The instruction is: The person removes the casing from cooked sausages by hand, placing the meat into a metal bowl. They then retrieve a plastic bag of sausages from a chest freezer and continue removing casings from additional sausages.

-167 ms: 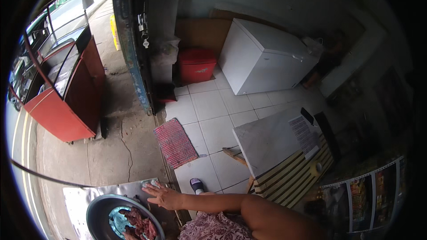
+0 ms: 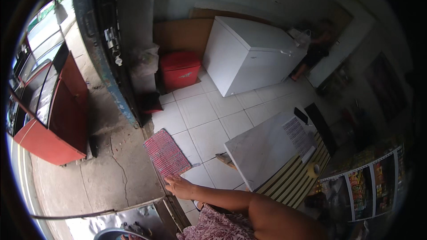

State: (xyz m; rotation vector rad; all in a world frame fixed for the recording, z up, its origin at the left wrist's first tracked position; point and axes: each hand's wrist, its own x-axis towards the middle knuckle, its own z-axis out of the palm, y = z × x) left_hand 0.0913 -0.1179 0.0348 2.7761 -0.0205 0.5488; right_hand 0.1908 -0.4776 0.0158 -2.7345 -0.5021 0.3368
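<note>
The view has lifted: the metal bowl (image 2: pixel 116 234) now barely shows at the bottom edge. The right hand (image 2: pixel 179 186) reaches out with fingers spread, holding nothing, beside the red doormat (image 2: pixel 165 152).

We see a red-and-white checked mat (image 2: pixel 166 152) at seven o'clock, a plain red bin (image 2: pixel 179 70) at eleven beside a white freezer (image 2: pixel 251 54) at twelve, and white floor tiles (image 2: pixel 199 111) between. Our skirt (image 2: pixel 218 226) shows pink floral print.
</note>
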